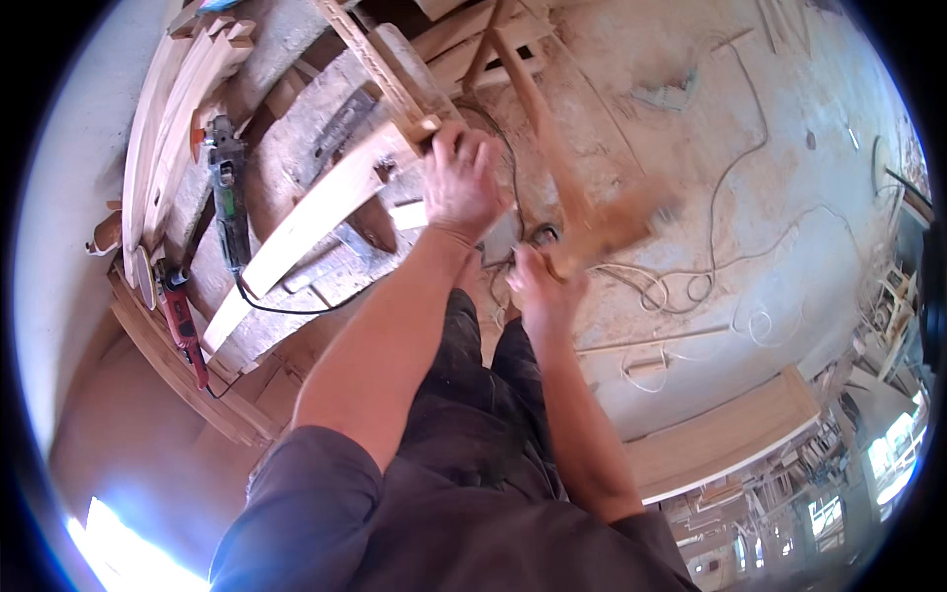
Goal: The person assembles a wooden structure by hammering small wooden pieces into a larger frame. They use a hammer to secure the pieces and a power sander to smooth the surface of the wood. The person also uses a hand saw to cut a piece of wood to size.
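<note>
My left hand (462, 183) presses down with curled fingers on the end of a pale, slightly curved wooden board (326, 209), which lies slanting across a worn workbench (286, 148). Close to its right, my right hand (548, 296) is wrapped around the near end of a wooden frame saw (541, 113). The saw's long middle bar runs away from me, and its near crosspiece is smeared by motion. Where the blade meets the wood is hard to make out. A narrow wooden strip with slots (373, 64) lies beyond my left hand.
A green and grey angle grinder (229, 197) lies on the bench's left side, near a red power tool (181, 321). Curved boards (182, 118) lean by the wall. Cables (712, 237) loop over the dusty floor (769, 326). A wide wooden panel (725, 434) lies at the right.
</note>
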Tool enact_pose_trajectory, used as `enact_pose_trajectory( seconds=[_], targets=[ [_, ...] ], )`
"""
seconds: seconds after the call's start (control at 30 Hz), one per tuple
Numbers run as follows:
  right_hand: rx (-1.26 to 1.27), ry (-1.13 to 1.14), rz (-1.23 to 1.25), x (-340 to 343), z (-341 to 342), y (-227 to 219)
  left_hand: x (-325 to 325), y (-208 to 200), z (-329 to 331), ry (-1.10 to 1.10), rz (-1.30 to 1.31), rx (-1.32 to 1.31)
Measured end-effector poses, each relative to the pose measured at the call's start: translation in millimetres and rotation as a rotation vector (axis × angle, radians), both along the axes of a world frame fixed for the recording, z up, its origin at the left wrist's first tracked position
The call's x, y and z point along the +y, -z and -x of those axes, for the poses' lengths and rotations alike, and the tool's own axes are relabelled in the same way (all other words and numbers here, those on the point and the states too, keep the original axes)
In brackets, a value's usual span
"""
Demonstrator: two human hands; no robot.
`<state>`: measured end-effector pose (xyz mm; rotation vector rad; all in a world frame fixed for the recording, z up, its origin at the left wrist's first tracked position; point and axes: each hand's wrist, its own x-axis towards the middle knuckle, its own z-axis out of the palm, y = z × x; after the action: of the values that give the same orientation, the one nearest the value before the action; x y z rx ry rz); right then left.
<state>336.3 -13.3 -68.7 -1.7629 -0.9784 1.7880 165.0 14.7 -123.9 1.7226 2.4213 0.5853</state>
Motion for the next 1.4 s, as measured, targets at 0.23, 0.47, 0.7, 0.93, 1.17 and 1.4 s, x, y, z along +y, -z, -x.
enact_pose_trajectory(
  seconds=[0.23,0.47,0.7,0.93,1.17,1.4],
  targets=[
    [-0.255,-0.224,-0.029,64.7,-50.2,-9.9,-11.7,-3.2,-2.4,-0.039,0.085,-0.034],
    [-0.745,-0.913,-0.241,200.5,-35.7,42.7,-2.1,-8.2,-6.6,-0.038,0.074,-0.085],
    [-0.775,-1.682,-0.492,350.5,65.2,141.6,-11.7,-9.7,-1.1,-0.060,0.055,-0.016],
    [-0.948,-1.787,-1.149,432.1,155.4,214.0,-6.6,-11.9,1.0,-0.124,-0.103,-0.051],
    [-0.503,-1.584,-1.357,343.9,69.6,248.4,-14.0,-2.7,-46.4,-0.300,-0.091,-0.076],
    [-0.337,-2.164,-0.528,202.0,-52.1,309.6,-97.4,15.7,-196.9,-0.629,-0.123,-0.583]
  ],
)
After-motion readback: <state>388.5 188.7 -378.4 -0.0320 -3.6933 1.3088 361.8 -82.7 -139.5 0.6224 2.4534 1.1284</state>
